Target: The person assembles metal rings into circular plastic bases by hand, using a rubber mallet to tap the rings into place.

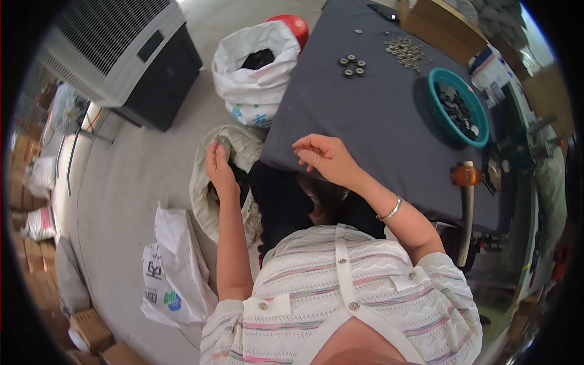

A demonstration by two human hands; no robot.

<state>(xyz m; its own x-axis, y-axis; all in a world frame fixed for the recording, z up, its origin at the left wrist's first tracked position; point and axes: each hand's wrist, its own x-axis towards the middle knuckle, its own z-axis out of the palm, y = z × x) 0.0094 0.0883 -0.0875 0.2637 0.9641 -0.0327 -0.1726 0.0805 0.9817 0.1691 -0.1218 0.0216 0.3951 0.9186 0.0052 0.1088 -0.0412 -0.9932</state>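
Note:
My left hand hovers over an off-white woven sack on the floor. Its fingers are stretched out, and nothing shows in them. Dark contents can be seen inside this sack, partly behind my hand and forearm. At the near left corner of the grey-covered table, my right hand is raised with its fingers loosely bent and the thumb apart. No object is visible in it. Farther up the table lie several dark round pieces with pale centres and a scatter of small metal pieces.
A teal basin of dark flat pieces stands on the table's right, near a mallet. Beyond my left hand is a white sack beside a red container. A large air cooler and another white sack occupy the floor.

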